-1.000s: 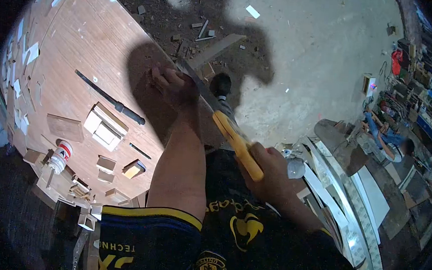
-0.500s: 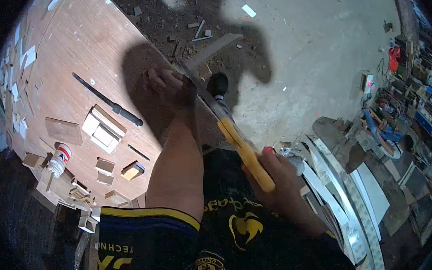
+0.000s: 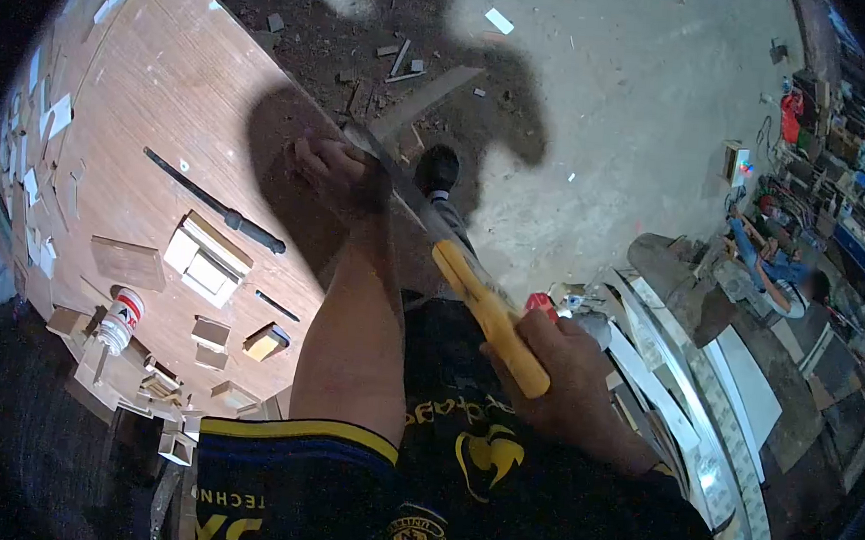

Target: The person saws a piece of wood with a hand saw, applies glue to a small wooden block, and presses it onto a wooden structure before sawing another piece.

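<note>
A saw with a yellow handle runs diagonally beside the edge of a wooden table. My right hand is wrapped round the rear of that handle. The grey blade reaches up and left to the table edge, near my left hand. My left hand lies at the table edge in dark shadow, its fingers bent; what they hold, if anything, is hidden. On the table are a dark rod-shaped tool, a white and wooden block piece and a small dark pen-like item.
A white and red bottle and small wood pieces stand at the lower left. Offcuts litter the floor beyond the table. Long curved panels lie at the right, with another person near stacked materials.
My right hand and the yellow handle have shifted slightly down and left. My left hand stays at nearly the same place.
</note>
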Available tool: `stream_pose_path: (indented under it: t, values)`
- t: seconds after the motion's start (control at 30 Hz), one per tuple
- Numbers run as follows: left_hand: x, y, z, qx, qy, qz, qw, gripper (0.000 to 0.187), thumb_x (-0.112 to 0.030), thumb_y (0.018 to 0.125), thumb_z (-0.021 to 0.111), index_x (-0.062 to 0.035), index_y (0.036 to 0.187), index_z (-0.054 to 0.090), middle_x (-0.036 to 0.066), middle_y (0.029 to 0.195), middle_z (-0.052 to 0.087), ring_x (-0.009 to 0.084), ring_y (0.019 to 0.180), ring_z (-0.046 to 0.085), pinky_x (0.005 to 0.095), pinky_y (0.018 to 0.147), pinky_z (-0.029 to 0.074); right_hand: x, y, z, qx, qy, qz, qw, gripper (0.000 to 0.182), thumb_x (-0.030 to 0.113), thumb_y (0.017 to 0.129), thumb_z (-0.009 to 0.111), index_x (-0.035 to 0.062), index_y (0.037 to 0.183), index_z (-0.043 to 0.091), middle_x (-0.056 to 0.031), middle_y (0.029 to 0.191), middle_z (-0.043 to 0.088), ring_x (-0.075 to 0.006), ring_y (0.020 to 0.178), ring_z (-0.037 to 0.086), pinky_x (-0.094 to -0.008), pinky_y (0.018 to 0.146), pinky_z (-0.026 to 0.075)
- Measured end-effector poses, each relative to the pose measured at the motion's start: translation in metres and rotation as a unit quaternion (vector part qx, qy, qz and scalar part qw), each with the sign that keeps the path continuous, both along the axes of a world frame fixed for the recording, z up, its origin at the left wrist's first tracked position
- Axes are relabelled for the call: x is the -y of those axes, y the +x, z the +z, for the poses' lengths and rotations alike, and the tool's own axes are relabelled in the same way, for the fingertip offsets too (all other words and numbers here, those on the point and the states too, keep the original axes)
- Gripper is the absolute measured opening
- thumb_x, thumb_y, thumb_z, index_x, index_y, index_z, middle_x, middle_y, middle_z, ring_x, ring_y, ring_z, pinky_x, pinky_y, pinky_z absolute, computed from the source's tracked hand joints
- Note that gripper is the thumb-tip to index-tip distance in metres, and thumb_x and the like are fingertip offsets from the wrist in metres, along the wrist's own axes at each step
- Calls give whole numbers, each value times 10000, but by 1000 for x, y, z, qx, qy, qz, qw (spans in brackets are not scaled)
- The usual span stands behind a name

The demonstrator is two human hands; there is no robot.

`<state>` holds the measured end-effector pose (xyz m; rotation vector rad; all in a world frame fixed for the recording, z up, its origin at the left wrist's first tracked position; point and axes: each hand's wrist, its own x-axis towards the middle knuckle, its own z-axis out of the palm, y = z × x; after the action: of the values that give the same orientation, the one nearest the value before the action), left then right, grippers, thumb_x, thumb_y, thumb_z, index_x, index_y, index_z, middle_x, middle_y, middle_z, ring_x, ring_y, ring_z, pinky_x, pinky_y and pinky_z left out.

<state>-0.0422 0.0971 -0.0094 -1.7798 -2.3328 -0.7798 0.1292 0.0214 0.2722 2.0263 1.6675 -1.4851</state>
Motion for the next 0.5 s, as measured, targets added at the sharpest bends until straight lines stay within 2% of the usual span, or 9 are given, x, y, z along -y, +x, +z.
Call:
stream_pose_path:
  t: [0.07,0.1,0.23,0.3,0.33,0.4,0.43,0.47,0.5]
  values:
    - [2,2,13,-23,-39,-13,999,157,-84,874,474,50,823,537,248,1212,487,448,1214,433,578,1008,344,6,-4,-22,37,15,-10,999,219,208,850,707,63,922,559,-121,732,597,-313,676,594,-423,593,454]
    - [5,1,11,-24,-37,-13,999,157,-84,874,474,50,823,537,248,1212,487,448,1214,433,578,1008,344,5,-6,-36,18,40,-4,999,216,211,853,707,64,908,558,-120,720,591,-313,671,594,-418,595,455]
    - [9,-1,3,-12,-81,-3,997,171,-107,885,480,28,792,532,237,1211,491,438,1211,441,585,1026,337,2,-7,-15,10,28,-22,999,215,211,854,705,68,901,552,-120,713,585,-312,665,587,-424,589,448]
    - [13,1,0,-17,-109,19,994,182,-118,890,482,20,781,530,235,1215,490,436,1208,446,585,1027,338,6,-5,-7,53,-24,-22,998,229,223,855,704,70,892,538,-124,707,579,-310,669,587,-425,585,441]
    - [11,-3,-5,-19,-74,4,997,191,-127,893,485,17,779,535,234,1215,488,434,1216,439,581,1028,338,10,-6,-13,56,-26,-21,998,229,223,855,704,70,892,538,-124,707,579,-310,669,587,-425,585,441]
    - [-11,-7,10,-24,-31,-12,999,199,-136,896,489,14,776,539,232,1215,486,431,1224,432,577,1028,338,14,-10,-38,15,49,-41,998,353,245,751,732,145,1047,567,-192,732,599,-406,620,572,-494,566,451]
    - [-36,-7,42,114,-271,70,953,187,-126,893,496,14,779,544,235,1210,486,433,1222,430,577,1028,337,14,-4,-39,0,52,-49,997,368,243,740,743,147,1048,567,-184,752,606,-399,633,577,-487,564,450]
    - [-46,-6,61,239,-491,148,824,175,-116,889,503,14,781,548,237,1205,486,434,1220,428,578,1028,336,12,-1,-21,1,49,-55,997,368,243,740,743,147,1048,567,-184,752,606,-399,633,577,-487,564,450]
    - [-39,-2,47,241,-486,149,827,175,-116,889,503,14,781,548,237,1205,486,434,1220,428,578,1028,336,-1,1,3,3,31,-36,999,272,229,796,723,112,975,554,-157,728,587,-361,643,582,-462,566,441]
